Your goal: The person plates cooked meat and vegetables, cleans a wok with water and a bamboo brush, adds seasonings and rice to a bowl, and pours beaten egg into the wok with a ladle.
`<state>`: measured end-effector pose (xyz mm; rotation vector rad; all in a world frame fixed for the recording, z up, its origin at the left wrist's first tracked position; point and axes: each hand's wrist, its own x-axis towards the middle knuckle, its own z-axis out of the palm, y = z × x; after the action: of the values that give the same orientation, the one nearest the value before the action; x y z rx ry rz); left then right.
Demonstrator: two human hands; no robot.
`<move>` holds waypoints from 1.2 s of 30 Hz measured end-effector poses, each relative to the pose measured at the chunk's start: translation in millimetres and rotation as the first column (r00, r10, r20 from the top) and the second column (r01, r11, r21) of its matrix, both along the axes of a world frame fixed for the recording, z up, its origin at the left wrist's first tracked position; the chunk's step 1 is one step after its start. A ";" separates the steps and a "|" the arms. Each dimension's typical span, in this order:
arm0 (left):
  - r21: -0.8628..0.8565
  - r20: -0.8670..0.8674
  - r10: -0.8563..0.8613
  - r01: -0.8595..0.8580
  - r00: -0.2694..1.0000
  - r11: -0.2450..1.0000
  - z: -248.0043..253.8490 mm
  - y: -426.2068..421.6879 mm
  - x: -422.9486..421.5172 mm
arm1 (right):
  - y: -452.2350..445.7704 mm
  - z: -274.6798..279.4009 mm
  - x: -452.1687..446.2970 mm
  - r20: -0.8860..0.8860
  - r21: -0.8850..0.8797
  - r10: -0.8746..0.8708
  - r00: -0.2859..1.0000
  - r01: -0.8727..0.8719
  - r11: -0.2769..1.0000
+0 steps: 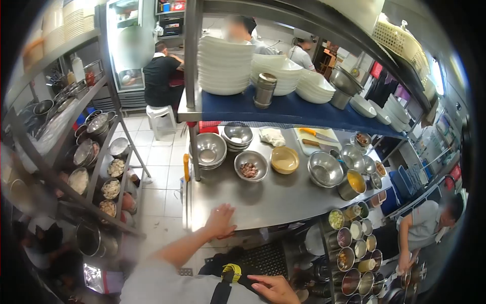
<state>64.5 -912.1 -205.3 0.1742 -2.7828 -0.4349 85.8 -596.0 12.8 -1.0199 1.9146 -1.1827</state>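
Observation:
My left hand (220, 221) lies at the near left edge of the steel table (268, 205), fingers stretched out, holding nothing. Low in front of my body is my right hand (276, 290), empty, its fingers extended, beside a yellow band (232, 271) on a dark strap. Closest to the left hand on the table is a steel bowl (251, 166) with chopped, reddish-brown pieces in it. A yellowish bowl (284, 160) stands right of that, with a crumpled white cloth (272, 136) behind. Two knives lie on a white cutting board (318, 140).
Stacked white bowls (224, 66) fill the shelf above the table. At right are steel bowls (325, 168), a pot of yellow liquid (353, 184) and several ingredient containers (346, 257). A co-worker (425, 225) works there. Left, a metal rack (96, 167) holds food bowls; another person sits behind.

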 end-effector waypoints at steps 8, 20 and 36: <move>-0.054 0.057 -0.050 0.053 0.997 0.997 7.3 -12.9 32.1 | -19.3 -10.4 50.8 -0.009 0.034 -0.106 0.994 0.107 0.994; -0.026 0.017 -0.097 0.097 0.995 0.995 -14.4 -29.2 32.2 | -108.0 -27.2 120.6 0.042 -0.009 -0.255 0.966 0.256 0.967; -0.055 0.078 -0.198 0.202 0.977 0.978 -17.5 -37.0 35.8 | -162.9 -25.9 173.5 -0.021 0.059 -0.292 0.956 0.293 0.954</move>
<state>100.3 -949.1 -222.8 -0.1082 -2.8931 -0.3955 259.4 -758.9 -13.0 -0.7280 2.1521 -1.2709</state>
